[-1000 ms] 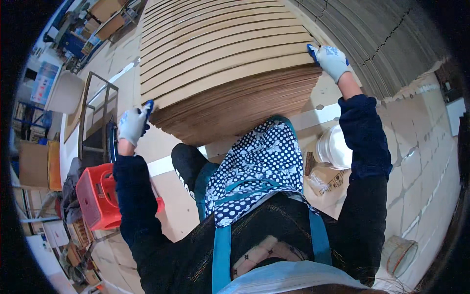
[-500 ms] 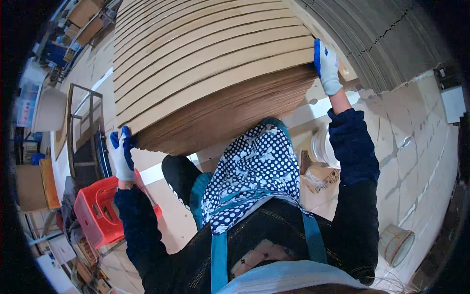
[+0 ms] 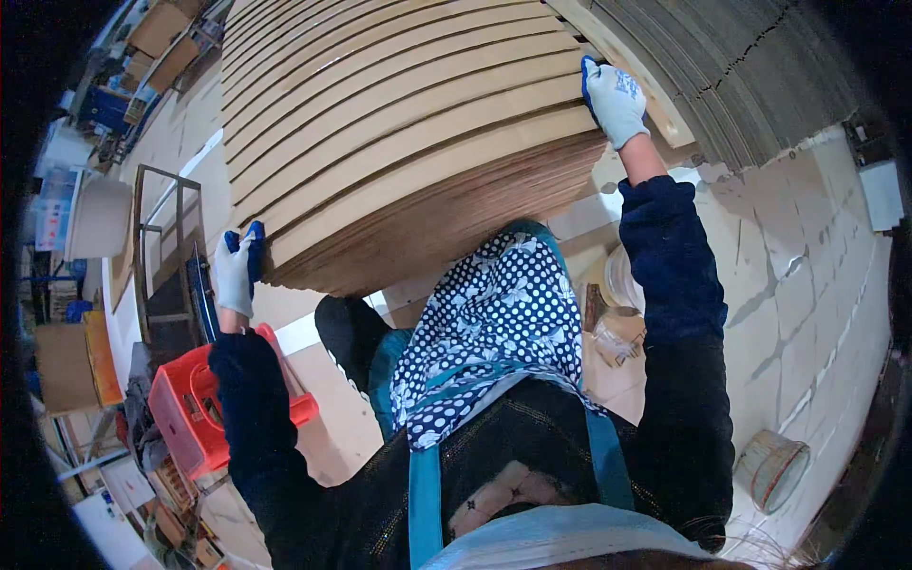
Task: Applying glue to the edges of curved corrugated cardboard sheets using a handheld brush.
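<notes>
Cluttered workshop floor, pale and tiled on the right, with a cracked light wall beside it. A large stack of corrugated cardboard sheets fills the upper middle of the view; its brown fluted edges face the camera and bend with the lens.

Left hand, in a white glove with blue fingertips, is pressed against the stack's lower left corner. Fingers are wrapped round the edge, so its grip is clenched on the cardboard. Right hand, gloved the same way, clasps the upper right edge, fingers curled over the top sheets, likewise grasping the stack. Arms are spread wide; judged reason: the sheets are broad and floppy, so holding opposite corners keeps them squared and stops the pile fanning out. Stack sits in front of the chest, above a dotted blue-and-white apron, apparently borne between both hands; what supports it underneath cannot be told.

A second mass of grey-brown sheets lies just beyond the right hand, upper right. Its ends are dark and hard to read.

Surroundings:
- red plastic crate on the floor, near the left forearm
- metal frame rack behind the left hand
- tape roll on the floor, lower right
- boxes and small clutter along the left rim, too small to identify
</notes>
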Demonstrator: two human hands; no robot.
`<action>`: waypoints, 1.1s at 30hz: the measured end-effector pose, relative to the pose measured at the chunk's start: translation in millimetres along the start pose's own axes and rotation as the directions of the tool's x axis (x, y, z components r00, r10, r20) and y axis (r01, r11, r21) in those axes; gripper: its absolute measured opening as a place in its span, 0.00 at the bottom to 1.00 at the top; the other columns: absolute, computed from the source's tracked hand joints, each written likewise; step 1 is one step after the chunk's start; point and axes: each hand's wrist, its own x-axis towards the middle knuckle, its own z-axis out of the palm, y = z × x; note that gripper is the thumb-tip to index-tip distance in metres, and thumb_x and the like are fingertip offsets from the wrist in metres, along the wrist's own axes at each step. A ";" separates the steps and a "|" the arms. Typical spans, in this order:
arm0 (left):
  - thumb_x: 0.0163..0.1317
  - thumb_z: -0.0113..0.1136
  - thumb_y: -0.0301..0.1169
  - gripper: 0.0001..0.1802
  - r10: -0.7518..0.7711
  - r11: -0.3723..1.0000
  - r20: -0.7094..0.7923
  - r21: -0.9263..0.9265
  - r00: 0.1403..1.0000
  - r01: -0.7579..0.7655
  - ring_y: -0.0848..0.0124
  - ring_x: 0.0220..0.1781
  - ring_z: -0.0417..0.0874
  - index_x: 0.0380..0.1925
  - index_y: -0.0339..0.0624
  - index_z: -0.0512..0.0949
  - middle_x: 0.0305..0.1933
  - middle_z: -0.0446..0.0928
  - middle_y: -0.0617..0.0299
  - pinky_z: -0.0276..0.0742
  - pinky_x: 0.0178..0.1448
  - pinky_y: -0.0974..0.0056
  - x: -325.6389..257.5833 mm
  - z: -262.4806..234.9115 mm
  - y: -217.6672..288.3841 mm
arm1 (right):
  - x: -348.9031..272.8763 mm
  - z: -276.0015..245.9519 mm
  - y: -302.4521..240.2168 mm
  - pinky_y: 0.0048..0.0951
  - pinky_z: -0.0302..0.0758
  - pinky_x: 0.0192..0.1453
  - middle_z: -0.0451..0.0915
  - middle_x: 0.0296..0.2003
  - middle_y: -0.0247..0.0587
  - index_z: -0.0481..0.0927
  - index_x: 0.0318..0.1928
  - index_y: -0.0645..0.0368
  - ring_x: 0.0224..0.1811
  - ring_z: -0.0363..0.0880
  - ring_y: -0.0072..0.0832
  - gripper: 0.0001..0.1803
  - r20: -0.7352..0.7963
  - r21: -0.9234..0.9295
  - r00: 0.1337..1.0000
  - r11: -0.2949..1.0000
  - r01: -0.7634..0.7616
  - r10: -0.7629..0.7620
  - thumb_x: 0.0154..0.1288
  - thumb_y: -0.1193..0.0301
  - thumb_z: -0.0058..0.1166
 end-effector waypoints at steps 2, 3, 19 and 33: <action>0.60 0.56 0.40 0.14 -0.276 0.961 0.260 0.043 0.925 0.274 0.83 0.20 0.66 0.23 0.43 0.72 0.21 0.69 0.71 0.61 0.21 0.77 4.0 -18.1 14.0 | 3.0 -14.3 4.1 0.46 0.72 0.37 0.79 0.25 0.51 0.79 0.25 0.56 0.30 0.77 0.47 0.27 -0.024 -0.022 1.000 1.000 -0.017 0.016 0.66 0.52 0.33; 0.60 0.56 0.40 0.14 -0.276 0.961 0.248 0.039 0.928 0.276 0.83 0.20 0.66 0.23 0.43 0.72 0.21 0.69 0.71 0.61 0.21 0.77 5.7 -23.6 20.0 | 6.8 -21.6 6.8 0.46 0.72 0.37 0.79 0.26 0.51 0.79 0.25 0.57 0.30 0.78 0.47 0.28 -0.032 -0.024 0.999 1.000 -0.001 0.000 0.66 0.51 0.32; 0.56 0.51 0.59 0.29 -0.061 0.963 -0.178 0.247 0.982 0.105 0.73 0.22 0.68 0.26 0.41 0.77 0.21 0.71 0.67 0.61 0.26 0.66 44.1 29.8 7.7 | 34.7 39.7 -20.0 0.44 0.74 0.41 0.78 0.29 0.59 0.80 0.25 0.65 0.33 0.79 0.48 0.36 -0.118 0.001 0.992 0.999 0.045 -0.045 0.67 0.48 0.26; 0.59 0.52 0.50 0.25 0.062 0.911 -0.063 -0.403 0.996 -0.082 0.69 0.29 0.73 0.34 0.35 0.77 0.30 0.77 0.56 0.68 0.33 0.63 129.9 7.0 17.4 | 86.3 -0.2 -44.3 0.47 0.73 0.41 0.78 0.34 0.59 0.78 0.34 0.65 0.35 0.77 0.50 0.31 -0.078 0.123 0.987 0.981 0.150 -0.141 0.67 0.50 0.30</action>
